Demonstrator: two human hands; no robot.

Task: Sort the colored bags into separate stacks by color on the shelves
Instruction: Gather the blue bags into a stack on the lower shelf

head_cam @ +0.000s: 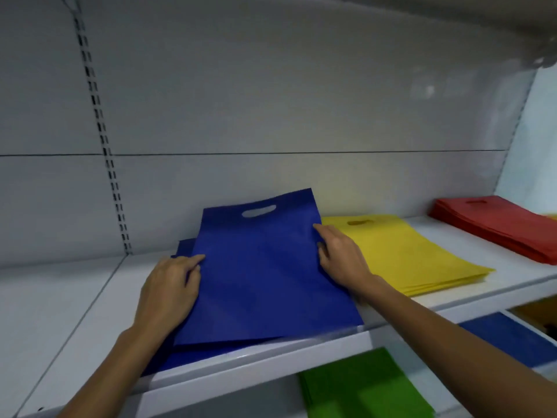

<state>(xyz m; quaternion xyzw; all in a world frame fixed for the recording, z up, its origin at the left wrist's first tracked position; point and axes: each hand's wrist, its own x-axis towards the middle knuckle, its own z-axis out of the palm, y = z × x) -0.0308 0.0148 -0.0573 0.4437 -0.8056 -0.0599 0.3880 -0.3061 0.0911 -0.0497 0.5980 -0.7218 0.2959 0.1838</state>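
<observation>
Flat blue non-woven bag with die-cut handle hole is gripped at both side edges. Left hand is curled round the left edge, one digit laid on top. Right hand is pinched on the right edge, fingers bent, not spread. Bag is held over the stack of blue bags, near the front edge of the white metal shelf. Long axis is run front to back, slightly skewed; handle end is pointed at the back panel. Yellow bag stack is seen just beside it to the right, red bag stack toward the shelf's right end. Green bags are seen on the lower shelf.
</observation>
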